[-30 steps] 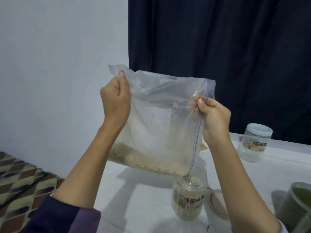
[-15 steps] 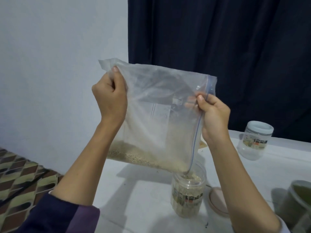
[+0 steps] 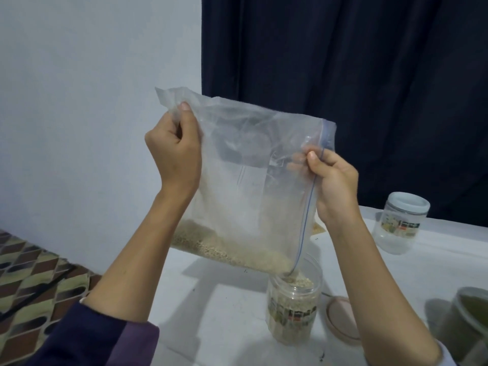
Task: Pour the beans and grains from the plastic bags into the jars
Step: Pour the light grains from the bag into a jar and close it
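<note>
As pale grain gathers along its lower edge, a large clear plastic zip bag hangs tilted above a white table, its lowest corner dipping into the mouth of a clear plastic jar with a printed label, already largely filled with the same grain. The left hand pinches the bag's upper left corner, thumb on top; the right hand grips the blue-striped zip edge. A round beige lid lies just beside the jar. Farther right stands a white-lidded clear jar, and a container of green contents sits at the frame's edge. A dark navy curtain hangs behind.
</note>
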Motion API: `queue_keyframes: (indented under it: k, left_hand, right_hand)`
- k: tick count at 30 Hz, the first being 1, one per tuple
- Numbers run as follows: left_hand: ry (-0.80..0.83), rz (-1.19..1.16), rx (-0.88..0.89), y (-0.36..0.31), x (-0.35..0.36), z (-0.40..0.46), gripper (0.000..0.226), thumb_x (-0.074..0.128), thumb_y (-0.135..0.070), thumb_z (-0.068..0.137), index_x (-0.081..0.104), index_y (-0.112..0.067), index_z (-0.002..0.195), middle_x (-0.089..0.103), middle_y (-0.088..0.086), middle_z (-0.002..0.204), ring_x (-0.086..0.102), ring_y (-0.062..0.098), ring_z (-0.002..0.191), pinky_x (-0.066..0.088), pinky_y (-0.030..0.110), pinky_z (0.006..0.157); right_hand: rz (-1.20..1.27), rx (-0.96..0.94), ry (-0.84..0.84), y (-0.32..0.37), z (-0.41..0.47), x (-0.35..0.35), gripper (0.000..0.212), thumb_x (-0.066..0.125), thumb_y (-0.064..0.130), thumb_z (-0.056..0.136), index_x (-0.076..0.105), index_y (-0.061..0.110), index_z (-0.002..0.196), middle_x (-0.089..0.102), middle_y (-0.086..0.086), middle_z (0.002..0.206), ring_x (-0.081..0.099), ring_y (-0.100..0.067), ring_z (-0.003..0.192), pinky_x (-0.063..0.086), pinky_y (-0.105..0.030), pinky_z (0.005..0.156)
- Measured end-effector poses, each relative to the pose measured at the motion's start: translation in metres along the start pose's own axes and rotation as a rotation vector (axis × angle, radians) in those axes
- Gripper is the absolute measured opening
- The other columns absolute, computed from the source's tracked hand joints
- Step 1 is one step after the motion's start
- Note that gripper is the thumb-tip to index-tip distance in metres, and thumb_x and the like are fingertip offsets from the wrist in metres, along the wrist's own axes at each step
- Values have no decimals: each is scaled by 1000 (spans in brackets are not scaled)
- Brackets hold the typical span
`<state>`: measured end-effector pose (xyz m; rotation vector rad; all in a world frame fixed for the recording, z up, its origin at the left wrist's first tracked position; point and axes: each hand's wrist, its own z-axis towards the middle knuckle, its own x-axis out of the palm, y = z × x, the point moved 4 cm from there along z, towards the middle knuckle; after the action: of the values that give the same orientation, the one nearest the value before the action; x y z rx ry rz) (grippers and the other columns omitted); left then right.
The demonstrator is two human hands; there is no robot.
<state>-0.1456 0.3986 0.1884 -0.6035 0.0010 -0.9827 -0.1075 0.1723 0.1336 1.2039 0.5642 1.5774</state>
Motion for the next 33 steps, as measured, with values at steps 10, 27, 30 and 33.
queue_keyframes:
  k: [10,27,30,33]
  left_hand:
    - [11,-45,48,-6,-1,-2,42,48,-18,92,25,-23,57,30,-17,44,27,1,44,20,13,48]
    - [0,-44,95,-13,3,1,46,47,-13,93,24,-25,55,34,-19,41,30,1,41,21,11,47]
    - [-3,-31,97,-15,4,2,47,47,-11,93,23,-26,56,33,-19,41,29,1,42,21,11,47]
    - [-3,-32,100,-16,6,3,47,48,-11,93,24,-26,55,33,-20,41,29,0,42,21,11,48]
  right_hand:
    - [96,-8,20,2,3,-2,20,52,-2,94,67,8,85,71,0,72,69,-14,71,54,-31,85]
    - [99,-25,-49,8,-13,-8,19,52,-2,94,67,7,88,72,-2,74,71,-17,71,56,-32,84]
    - [68,-11,-35,11,-18,-7,19,52,-1,95,68,7,89,72,-2,75,72,-19,73,57,-27,77]
    - [45,-34,-75,14,-23,-10,20,51,-1,96,68,8,89,72,-2,77,72,-19,73,56,-24,70]
